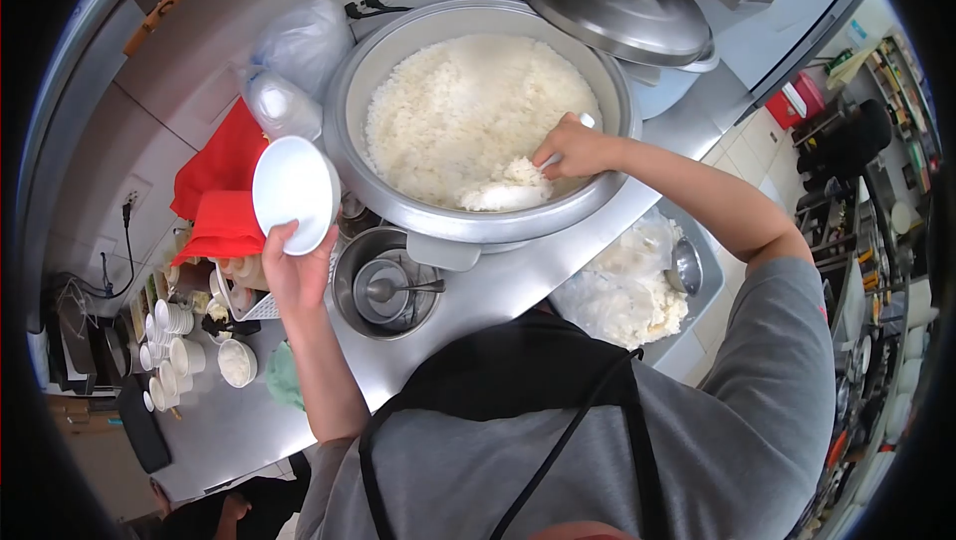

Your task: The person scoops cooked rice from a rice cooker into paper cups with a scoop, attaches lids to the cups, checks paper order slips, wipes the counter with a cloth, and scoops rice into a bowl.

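Observation:
A large round pot [344, 102] of cooked white rice [468, 92] stands in front of me. My right hand [580, 150] is inside its right side, fingers wrapped round a white rice paddle [588, 121]. Only the end of the handle shows clearly; rice covers or hides the blade. A clump of rice lies just left of these fingers. To the left of the pot, my left hand [299, 276] grips a white bowl [289, 187], tilted with its face toward me. No rice can be made out in the bowl.
A metal lid [612, 2] rests behind the pot at right. Below the pot, a metal basin [349, 266] holds a smaller container and a ladle. A grey tub [709, 271] contains bagged rice. Small white cups [186, 356] and a red cloth [214, 182] are at left. Another person [239, 505] is at lower left.

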`<state>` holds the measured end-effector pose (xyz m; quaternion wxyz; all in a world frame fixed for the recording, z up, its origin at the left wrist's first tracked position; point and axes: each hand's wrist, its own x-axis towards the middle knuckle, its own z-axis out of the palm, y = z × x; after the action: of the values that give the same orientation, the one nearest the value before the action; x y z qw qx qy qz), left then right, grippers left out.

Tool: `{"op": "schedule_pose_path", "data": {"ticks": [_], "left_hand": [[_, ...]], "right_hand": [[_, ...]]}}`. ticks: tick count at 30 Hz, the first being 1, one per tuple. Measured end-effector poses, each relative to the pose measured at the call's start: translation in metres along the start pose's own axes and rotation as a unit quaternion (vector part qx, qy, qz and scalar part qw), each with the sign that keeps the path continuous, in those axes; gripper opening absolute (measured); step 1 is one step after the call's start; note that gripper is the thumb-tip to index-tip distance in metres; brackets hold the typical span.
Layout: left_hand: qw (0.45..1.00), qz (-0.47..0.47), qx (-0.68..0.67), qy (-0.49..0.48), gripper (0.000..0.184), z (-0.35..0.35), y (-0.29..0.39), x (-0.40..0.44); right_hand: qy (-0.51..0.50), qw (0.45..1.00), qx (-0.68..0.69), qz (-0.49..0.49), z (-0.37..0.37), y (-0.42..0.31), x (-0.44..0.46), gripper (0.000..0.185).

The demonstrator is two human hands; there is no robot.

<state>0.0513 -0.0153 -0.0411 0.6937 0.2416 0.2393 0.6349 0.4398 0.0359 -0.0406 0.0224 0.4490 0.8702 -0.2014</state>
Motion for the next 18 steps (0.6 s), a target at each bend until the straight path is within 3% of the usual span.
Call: {"op": "schedule_pose_path", "data": {"ticks": [2,4,5,7,9,11,13,15,16,18], "left_hand": [[1.0,0.001,-0.007,-0.025,0.057,0.013,-0.002,0.009],[0.989,-0.028,-0.104,-0.101,0.058,0.037,-0.004,0.014],[0.989,-0.026,-0.102,-0.099,0.058,0.043,-0.004,0.018],[0.964,-0.059,-0.152,-0.21,0.062,0.053,-0.004,0.024],[0.966,-0.051,-0.139,-0.214,0.063,0.059,-0.006,0.029],[0.966,-0.045,-0.127,-0.219,0.064,0.065,-0.009,0.034],[0.985,-0.028,-0.08,-0.149,0.063,0.071,-0.012,0.039],[0.985,-0.037,-0.081,-0.15,0.062,0.074,-0.015,0.043],[0.984,-0.048,-0.084,-0.149,0.06,0.075,-0.016,0.045],[0.985,-0.046,-0.067,-0.151,0.059,0.078,-0.019,0.046]], "right_hand": [[0.01,1.0,0.014,-0.011,0.002,0.002,0.002,0.024],[0.02,0.999,0.029,-0.023,-0.001,0.006,0.003,0.024],[-0.024,0.999,0.049,0.003,-0.008,0.008,0.003,0.024],[-0.069,0.995,0.068,0.025,-0.017,0.011,-0.002,0.025],[-0.058,0.963,0.237,0.115,-0.025,0.015,-0.01,0.025],[-0.057,0.961,0.246,0.114,-0.031,0.023,-0.015,0.025],[-0.054,0.959,0.255,0.114,-0.042,0.024,-0.019,0.026],[0.041,0.997,-0.001,0.069,-0.059,0.022,-0.025,0.022],[0.041,0.997,-0.001,0.068,-0.064,0.019,-0.024,0.022],[0.154,0.957,-0.217,0.113,-0.07,0.01,-0.015,0.014]]}}
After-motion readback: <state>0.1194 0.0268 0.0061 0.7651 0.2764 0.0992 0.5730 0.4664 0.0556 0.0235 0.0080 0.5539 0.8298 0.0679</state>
